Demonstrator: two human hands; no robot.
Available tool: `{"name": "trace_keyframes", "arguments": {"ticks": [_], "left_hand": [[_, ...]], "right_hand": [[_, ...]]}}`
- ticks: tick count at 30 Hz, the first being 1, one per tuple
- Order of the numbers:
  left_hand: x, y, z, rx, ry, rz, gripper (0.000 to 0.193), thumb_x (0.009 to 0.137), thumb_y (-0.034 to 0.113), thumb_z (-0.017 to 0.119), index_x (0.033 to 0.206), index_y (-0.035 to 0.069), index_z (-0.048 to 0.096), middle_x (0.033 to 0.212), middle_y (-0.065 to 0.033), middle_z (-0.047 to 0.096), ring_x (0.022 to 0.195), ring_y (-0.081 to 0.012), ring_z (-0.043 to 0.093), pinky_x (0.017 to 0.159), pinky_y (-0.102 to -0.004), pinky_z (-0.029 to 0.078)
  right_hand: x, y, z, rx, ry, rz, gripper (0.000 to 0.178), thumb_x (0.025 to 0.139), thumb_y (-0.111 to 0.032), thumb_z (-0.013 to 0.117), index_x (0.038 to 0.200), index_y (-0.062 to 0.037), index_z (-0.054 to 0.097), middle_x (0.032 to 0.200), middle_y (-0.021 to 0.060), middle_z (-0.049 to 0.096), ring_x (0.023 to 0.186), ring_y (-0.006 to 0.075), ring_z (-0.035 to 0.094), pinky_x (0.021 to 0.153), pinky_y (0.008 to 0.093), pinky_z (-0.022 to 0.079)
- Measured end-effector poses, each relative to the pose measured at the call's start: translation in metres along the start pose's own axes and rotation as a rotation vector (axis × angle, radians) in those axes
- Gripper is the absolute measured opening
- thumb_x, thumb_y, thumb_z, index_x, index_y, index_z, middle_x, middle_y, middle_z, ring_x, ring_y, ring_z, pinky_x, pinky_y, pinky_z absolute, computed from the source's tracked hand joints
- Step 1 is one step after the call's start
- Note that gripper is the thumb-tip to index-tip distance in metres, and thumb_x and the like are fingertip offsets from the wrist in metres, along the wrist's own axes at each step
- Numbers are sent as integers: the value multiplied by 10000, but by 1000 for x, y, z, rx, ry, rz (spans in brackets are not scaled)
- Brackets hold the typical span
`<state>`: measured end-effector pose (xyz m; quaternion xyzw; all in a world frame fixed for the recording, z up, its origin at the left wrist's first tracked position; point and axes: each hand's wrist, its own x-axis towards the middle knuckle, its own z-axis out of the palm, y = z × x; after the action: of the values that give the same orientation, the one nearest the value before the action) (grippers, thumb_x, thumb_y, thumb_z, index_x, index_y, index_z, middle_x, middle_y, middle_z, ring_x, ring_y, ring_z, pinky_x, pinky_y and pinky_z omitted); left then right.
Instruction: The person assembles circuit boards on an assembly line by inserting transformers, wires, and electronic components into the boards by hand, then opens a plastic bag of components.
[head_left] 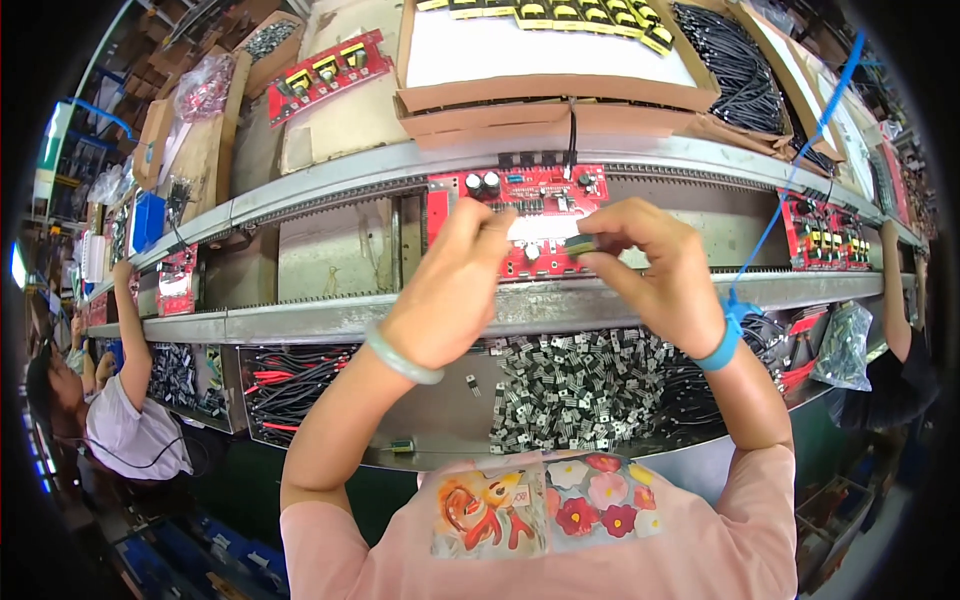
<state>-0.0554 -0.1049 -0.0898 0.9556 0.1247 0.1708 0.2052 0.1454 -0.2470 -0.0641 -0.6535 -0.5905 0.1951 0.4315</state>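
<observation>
A red circuit board (437, 208) lies across the rails in front of me, with capacitors and other small parts standing on it. My left hand (445, 275) is over the board's left part, thumb and fingers pinched together at its middle. Whatever those fingertips hold, if anything, is hidden. My right hand (655, 265) holds a small dark component with a yellow-green band (580, 243) between thumb and fingers, over the board's right side. A bright white patch on the board shows between the hands. Just below the rail lies a heap of three-legged transistors (570, 390).
Black and red wires (290, 385) fill a bin at the left. A cardboard box (560, 95) with yellow-and-black transformers stands beyond the rail, beside black cables (730, 65). Another red board (825, 235) sits along the line at right. Co-workers' arms (135, 320) reach in at both sides.
</observation>
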Motion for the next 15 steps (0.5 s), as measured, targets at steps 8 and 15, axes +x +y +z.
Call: {"name": "trace_keyframes", "arguments": {"ticks": [8,15], "left_hand": [[-47,6,-36,-197,157,-330,198,1066,79,459,1093,-8,635,959,-203,623,858,-404,636,791,-438,513],[-73,-6,-32,-269,155,-443,255,1087,123,463,1201,-17,643,904,-164,593,797,-318,604,759,-387,497]], "right_hand": [[31,19,49,-191,-74,-353,195,812,-7,751,991,-54,689,920,102,698,859,313,673,811,404,491],[41,21,57,-254,-121,-361,205,799,-3,749,988,-58,692,925,97,700,891,304,667,879,409,470]]}}
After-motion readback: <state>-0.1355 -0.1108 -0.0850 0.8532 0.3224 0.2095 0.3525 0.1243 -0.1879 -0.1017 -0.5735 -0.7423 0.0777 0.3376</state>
